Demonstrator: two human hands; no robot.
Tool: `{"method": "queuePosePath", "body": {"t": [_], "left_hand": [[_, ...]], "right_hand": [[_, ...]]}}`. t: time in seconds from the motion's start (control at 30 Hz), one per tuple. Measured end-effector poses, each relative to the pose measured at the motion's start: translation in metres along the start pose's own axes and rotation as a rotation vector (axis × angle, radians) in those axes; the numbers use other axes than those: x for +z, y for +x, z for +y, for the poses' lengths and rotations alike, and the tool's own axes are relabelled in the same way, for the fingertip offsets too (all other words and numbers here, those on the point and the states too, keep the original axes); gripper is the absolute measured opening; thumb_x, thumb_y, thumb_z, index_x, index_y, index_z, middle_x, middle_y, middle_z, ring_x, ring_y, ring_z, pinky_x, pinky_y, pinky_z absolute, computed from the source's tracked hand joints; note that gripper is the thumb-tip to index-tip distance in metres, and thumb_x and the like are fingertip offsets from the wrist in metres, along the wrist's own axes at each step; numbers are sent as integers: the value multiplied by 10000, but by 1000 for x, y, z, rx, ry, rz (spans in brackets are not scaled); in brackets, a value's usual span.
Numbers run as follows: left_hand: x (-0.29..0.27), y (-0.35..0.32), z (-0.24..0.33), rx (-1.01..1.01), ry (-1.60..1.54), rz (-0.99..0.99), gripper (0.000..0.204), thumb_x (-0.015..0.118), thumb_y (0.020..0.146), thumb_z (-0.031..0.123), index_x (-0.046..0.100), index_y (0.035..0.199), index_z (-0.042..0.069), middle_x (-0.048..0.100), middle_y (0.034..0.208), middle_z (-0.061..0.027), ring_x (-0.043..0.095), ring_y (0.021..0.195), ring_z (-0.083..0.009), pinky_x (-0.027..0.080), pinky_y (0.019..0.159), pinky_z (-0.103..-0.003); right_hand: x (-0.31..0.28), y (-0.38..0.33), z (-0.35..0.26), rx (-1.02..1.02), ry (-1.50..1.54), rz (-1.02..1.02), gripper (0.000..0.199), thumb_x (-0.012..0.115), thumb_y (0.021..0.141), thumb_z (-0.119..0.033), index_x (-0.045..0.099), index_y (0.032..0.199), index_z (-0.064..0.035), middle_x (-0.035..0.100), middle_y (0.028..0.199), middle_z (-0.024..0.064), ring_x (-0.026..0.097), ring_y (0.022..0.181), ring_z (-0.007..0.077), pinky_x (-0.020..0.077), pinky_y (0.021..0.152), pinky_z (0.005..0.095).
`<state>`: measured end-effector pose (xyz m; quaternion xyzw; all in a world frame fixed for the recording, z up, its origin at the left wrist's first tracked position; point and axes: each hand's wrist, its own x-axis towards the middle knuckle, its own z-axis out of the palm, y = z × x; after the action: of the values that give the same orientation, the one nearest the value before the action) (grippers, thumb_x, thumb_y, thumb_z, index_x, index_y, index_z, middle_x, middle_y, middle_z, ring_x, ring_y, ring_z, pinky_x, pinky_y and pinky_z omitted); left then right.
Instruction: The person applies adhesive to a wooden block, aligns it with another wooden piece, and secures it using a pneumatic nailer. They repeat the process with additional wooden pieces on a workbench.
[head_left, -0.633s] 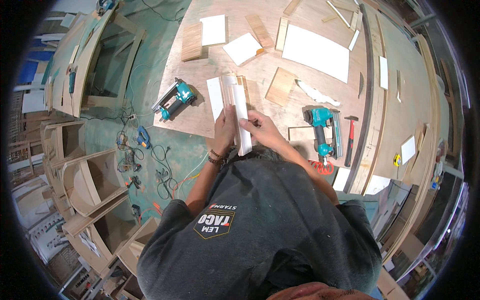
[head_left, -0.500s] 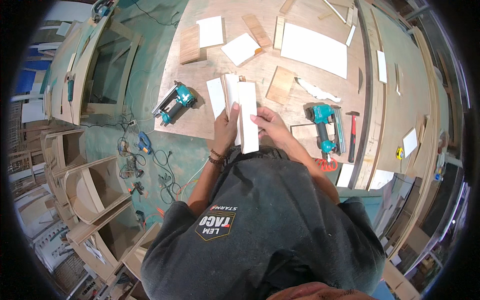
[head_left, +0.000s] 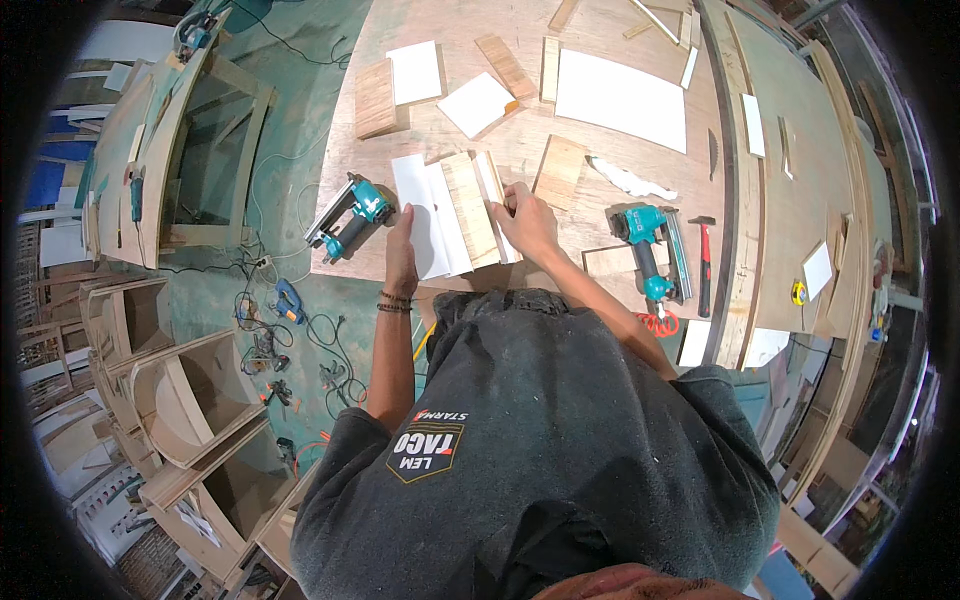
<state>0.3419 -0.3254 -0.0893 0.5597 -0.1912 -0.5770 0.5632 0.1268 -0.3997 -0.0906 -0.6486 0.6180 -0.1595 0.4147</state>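
Several narrow wooden boards lie side by side at the worktable's near edge, between my hands. At the left is a white board [head_left: 421,220]; a second white one shows partly beside it. Right of these sits a bare wood-grain board [head_left: 468,208], then a narrow white strip [head_left: 489,178]. My left hand [head_left: 401,253] grips the left edge of the white board, thumb up along it, its other fingers mostly hidden. My right hand [head_left: 527,222] is closed at the strip's right edge, fingers curled. A teal nail gun [head_left: 352,217] lies just left of my left hand.
The plywood worktable [head_left: 620,190] carries a large white panel [head_left: 622,98], several small boards, another teal nail gun [head_left: 647,250] and a red-handled hammer [head_left: 704,265]. A yellow tape measure [head_left: 799,292] rests farther right. Cables and a blue power tool [head_left: 288,300] lie on the left floor.
The stacked boards have been spread side by side, baring a wood-grain face. My left hand has moved left; my right hand has shifted slightly up and left.
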Motion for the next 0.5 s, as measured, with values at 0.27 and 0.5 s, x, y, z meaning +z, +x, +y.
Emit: {"method": "queuePosePath", "body": {"t": [0.27,0.5], "left_hand": [[3,10,-4,-80,130,-52,510,494,1075,393,628,1244,-69,697,1105,-106,678,939,-169,535,841,-305],[12,1,-5,274,357,-87,568,401,1095,395,509,1370,-90,566,1294,-173,589,1135,-240,488,955,-341]], "right_hand": [[12,-2,16,-127,120,38,413,671,965,-292,660,1226,28,744,1036,184,726,934,281,558,832,395],[-15,-43,-8,-106,433,-188,385,685,993,-324,677,1232,-22,708,927,61,639,800,129,524,691,292]]}}
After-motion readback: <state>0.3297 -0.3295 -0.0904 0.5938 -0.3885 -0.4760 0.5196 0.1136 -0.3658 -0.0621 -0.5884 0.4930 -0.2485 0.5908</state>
